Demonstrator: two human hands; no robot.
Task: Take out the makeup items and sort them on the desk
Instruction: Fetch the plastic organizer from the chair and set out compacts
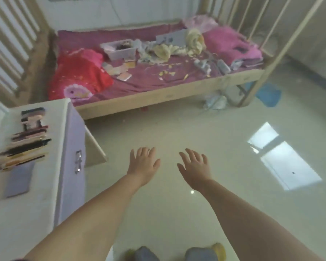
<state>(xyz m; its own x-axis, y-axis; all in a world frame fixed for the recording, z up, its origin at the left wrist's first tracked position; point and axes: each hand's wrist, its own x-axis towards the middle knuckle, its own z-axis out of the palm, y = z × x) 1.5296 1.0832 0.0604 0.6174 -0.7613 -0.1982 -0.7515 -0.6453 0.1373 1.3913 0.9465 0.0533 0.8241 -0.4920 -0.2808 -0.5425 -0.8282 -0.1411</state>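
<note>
Both my hands reach forward over the bare floor and hold nothing. My left hand (pixel 143 164) has its fingers spread, and so does my right hand (pixel 195 166) beside it. On the white desk (pixel 26 210) at the left lie several makeup items (pixel 27 140), flat palettes and sticks in a row, with a lilac flat case (pixel 20 179) nearer to me. Ahead, on the bed, stands an open lilac box (pixel 119 50). More small makeup items (pixel 120 71) lie scattered near the box. Grey tubes (pixel 213 65) lie further right.
The wooden bed (pixel 158 95) with a purple sheet carries a red pillow (pixel 79 74), pink blankets (pixel 230 44) and torn yellowish wrapping (pixel 177 47). The desk has a drawer handle (pixel 78 162). A blue cloth (pixel 269 95) lies on the glossy floor.
</note>
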